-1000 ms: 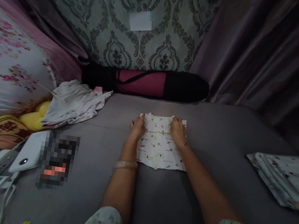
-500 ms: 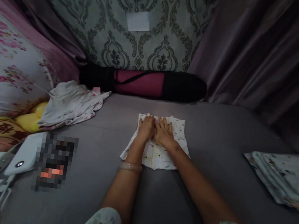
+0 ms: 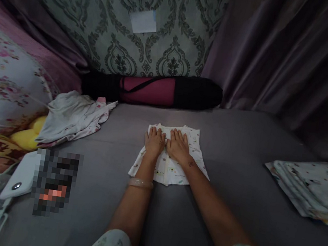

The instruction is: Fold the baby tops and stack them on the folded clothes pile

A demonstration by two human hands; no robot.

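Resting palm-down, fingers extended and released, left hand (image 3: 154, 142) and right hand (image 3: 178, 145) both touch white printed cloth (image 3: 174, 174) spread on the grey sheet (image 3: 95, 187).

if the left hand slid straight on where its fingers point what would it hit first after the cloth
Probably the pink middle of the long bag, across the grey sheet from the left hand, though depth is hard to judge.
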